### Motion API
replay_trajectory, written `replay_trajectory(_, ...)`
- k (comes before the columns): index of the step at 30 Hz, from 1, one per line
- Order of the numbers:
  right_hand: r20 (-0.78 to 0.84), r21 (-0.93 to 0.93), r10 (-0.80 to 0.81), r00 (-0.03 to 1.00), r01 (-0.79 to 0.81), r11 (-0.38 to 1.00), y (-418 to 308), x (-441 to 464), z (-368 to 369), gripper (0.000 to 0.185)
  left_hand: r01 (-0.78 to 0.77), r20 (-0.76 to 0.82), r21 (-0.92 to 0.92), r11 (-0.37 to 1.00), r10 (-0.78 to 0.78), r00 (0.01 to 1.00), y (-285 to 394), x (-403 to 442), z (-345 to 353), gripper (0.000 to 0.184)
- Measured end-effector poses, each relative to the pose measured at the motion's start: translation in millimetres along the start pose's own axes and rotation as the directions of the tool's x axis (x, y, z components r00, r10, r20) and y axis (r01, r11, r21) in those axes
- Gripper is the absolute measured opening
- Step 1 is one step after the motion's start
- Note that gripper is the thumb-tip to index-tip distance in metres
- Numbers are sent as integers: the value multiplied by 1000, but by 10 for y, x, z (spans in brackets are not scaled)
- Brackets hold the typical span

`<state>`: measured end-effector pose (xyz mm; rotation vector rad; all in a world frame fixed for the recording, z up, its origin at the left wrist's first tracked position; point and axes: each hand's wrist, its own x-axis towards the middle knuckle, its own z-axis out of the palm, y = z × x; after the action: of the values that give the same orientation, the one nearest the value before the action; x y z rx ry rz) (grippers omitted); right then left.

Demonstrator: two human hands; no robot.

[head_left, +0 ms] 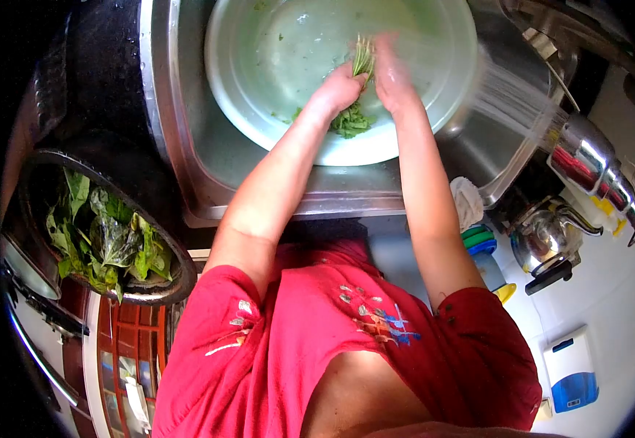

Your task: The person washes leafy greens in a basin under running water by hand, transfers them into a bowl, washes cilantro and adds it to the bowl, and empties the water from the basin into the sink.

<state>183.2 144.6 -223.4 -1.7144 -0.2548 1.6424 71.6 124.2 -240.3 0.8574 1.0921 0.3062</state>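
My left hand (340, 87) is closed round a bunch of leafy greens (351, 122). Its thin pale stems (363, 55) stick out above my fist, and the leaves hang below, against the near side of a pale green basin (222, 91). Close beside the stems on the right is my right hand (392, 75), inside the basin's outline. Motion smears its fingers, so their closure is unclear. Water lies in the basin with small leaf bits floating in it.
The basin stands in a steel sink (219, 157). A shower-type faucet head (583, 150) sprays water toward it from the right. More leaves (113, 237) fill a dark container (179, 270) at left. A steel kettle (543, 237) stands at right.
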Motion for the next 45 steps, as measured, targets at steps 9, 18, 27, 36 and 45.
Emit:
replay_trajectory(9,-202,-103,-16,979,-4,995,-130,-10,149,37,-104,-136,478,872,190,972,159,-75,143,46)
replay_trajectory(18,103,-31,-161,982,165,986,-140,97,-111,37,123,30,-278,953,-119,992,163,-48,-98,23)
replay_trajectory(27,217,83,-140,966,125,989,-117,-22,1,31,127,-4,-365,922,-138,990,226,-63,-206,24)
replay_trajectory(36,-48,-359,-3,999,-14,933,-140,-80,202,32,263,232,-485,834,-167,958,117,-28,-84,20)
replay_trajectory(45,108,-410,26,994,21,912,-16,13,-58,31,325,344,-570,754,-140,929,168,-82,-127,24)
